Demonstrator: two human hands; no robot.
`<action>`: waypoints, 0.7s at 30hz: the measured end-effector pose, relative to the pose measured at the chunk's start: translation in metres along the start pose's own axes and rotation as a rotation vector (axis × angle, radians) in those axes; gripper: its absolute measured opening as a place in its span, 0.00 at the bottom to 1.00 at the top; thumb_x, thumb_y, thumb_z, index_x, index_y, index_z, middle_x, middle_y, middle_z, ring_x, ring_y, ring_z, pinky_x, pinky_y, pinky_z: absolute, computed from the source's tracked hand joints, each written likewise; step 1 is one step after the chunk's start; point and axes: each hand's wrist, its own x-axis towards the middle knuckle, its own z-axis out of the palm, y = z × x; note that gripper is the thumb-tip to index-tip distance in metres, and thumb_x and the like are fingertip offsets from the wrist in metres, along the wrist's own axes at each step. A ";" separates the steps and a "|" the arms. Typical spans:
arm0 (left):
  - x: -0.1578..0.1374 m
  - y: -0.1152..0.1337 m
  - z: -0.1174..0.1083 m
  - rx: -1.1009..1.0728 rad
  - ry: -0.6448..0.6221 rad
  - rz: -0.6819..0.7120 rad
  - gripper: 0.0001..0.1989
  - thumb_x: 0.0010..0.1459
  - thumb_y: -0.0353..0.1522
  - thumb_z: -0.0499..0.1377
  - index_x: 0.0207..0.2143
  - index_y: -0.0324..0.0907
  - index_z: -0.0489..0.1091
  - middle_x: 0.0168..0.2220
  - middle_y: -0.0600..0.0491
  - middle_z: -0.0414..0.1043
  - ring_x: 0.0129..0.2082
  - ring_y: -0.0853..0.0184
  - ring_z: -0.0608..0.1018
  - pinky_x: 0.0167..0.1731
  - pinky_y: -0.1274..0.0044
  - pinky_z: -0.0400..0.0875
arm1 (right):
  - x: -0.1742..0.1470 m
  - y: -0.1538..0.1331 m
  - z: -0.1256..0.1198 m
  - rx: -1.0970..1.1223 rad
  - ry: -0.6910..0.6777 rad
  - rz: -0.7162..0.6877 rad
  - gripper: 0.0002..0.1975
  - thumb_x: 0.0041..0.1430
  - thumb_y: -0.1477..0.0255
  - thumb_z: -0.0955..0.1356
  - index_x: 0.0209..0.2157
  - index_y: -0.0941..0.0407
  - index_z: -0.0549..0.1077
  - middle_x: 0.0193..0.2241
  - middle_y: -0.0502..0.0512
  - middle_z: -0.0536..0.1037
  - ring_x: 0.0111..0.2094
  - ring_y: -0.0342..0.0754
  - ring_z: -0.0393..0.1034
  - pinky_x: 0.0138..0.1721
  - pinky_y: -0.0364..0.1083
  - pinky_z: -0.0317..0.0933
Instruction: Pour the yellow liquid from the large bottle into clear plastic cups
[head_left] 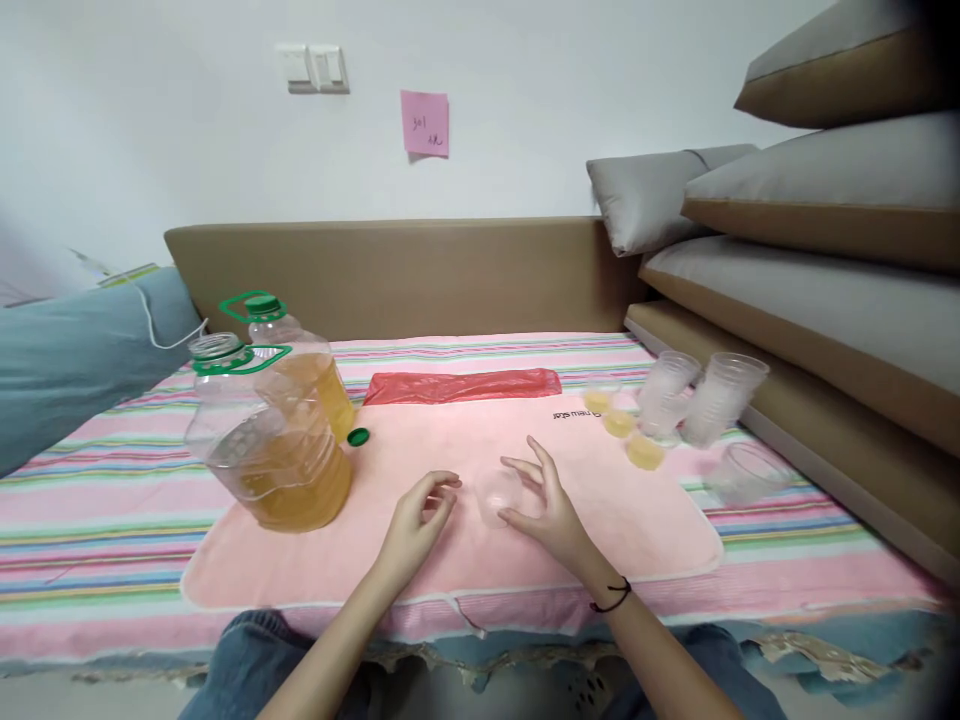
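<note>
A clear plastic cup (495, 492) stands on the pink mat (315, 575) between my two hands. My right hand (550, 505) is at the cup's right side, thumb and a finger curved around it, index finger raised. To the cup's left, my left hand (421, 515) is empty with its fingers bent and apart from the thumb, a small gap from the cup. At the left stands a large open plastic jug (292, 490) of yellowish liquid with a green handle. Its green cap (358, 437) seems to lie on the mat.
Behind the open jug is a capped jug (330, 385). A red plastic bag (461, 386) lies along the mat's back. At right are several cups of yellow liquid (645, 452), two cup stacks (720, 400) and a tipped cup (744, 475), beside piled cushions (817, 260).
</note>
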 end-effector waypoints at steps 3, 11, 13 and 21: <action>-0.005 -0.002 -0.007 0.011 0.011 -0.006 0.11 0.61 0.37 0.55 0.43 0.44 0.71 0.44 0.49 0.76 0.41 0.64 0.79 0.40 0.73 0.72 | -0.001 0.007 -0.001 -0.055 0.004 -0.008 0.48 0.50 0.68 0.75 0.64 0.50 0.44 0.56 0.65 0.70 0.59 0.56 0.64 0.62 0.62 0.53; -0.012 -0.005 -0.024 0.054 0.097 0.033 0.11 0.61 0.35 0.54 0.45 0.44 0.70 0.44 0.49 0.76 0.39 0.66 0.78 0.38 0.74 0.72 | -0.005 0.013 -0.007 -0.116 -0.028 -0.030 0.49 0.50 0.66 0.76 0.65 0.48 0.44 0.60 0.65 0.64 0.63 0.56 0.59 0.62 0.62 0.54; -0.014 -0.005 -0.029 0.070 0.128 0.057 0.10 0.61 0.34 0.54 0.44 0.44 0.71 0.43 0.50 0.76 0.38 0.66 0.78 0.38 0.74 0.72 | -0.007 0.011 -0.010 -0.174 -0.032 -0.049 0.51 0.49 0.65 0.76 0.66 0.47 0.44 0.61 0.65 0.63 0.63 0.57 0.59 0.62 0.63 0.53; -0.026 0.005 -0.064 0.182 0.306 0.144 0.08 0.57 0.31 0.54 0.34 0.44 0.73 0.31 0.53 0.75 0.32 0.66 0.77 0.34 0.75 0.70 | -0.016 -0.002 -0.036 -0.528 -0.137 -0.171 0.47 0.47 0.60 0.78 0.65 0.44 0.53 0.65 0.60 0.59 0.66 0.62 0.53 0.65 0.68 0.47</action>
